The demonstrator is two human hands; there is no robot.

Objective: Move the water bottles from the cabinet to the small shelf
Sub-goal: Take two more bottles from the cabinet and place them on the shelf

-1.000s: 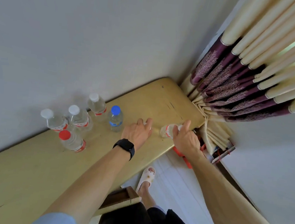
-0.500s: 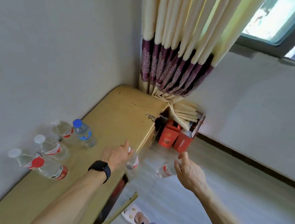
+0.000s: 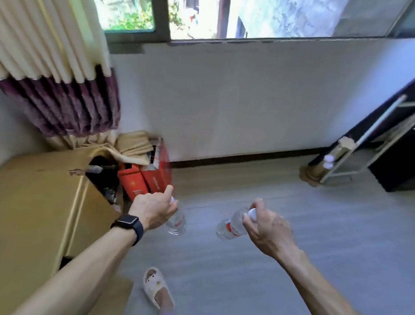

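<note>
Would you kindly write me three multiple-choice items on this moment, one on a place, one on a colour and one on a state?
1. Where are the left bottle and the right bottle?
A. Lying on a chair seat
B. In the air over the floor
C. Inside a sink

2. What colour is the watch on the left wrist?
A. Black
B. White
C. Green

3. What is the right hand doing?
A. Hanging open and empty
B. Pressing flat against a door
C. Gripping a bottle at its cap end

Answers:
1 B: both bottles hang above the grey floor with nothing under them.
2 A: the watch and its strap are black.
3 C: its fingers curl round the right bottle by the white cap.
</note>
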